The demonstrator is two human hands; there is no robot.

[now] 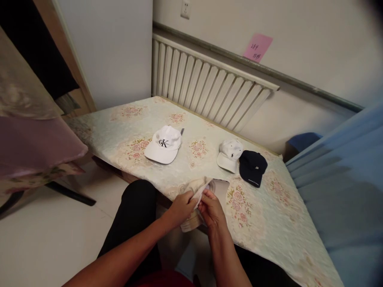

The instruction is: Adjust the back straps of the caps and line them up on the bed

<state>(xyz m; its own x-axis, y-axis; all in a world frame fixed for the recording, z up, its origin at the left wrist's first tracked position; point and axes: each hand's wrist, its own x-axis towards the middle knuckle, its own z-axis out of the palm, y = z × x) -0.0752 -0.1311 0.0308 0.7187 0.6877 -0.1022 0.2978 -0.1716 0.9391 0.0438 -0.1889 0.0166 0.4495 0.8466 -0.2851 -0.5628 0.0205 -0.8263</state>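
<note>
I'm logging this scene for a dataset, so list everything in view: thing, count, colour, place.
Beige cap: 1, beige, at the table's near edge, held in both hands.
White cap with black letters: 1, white, mid-table, left.
Plain white cap: 1, white, mid-table, right.
Dark cap: 1, navy or black, touching the plain white cap's right side.
Table: 1, pale floral cloth.
Radiator: 1, white, on the wall behind.
Pink note: 1, on the wall.
Wall socket: 1, white, top.
Left hand: grip on the beige cap.
Right hand: grip on the beige cap.
</note>
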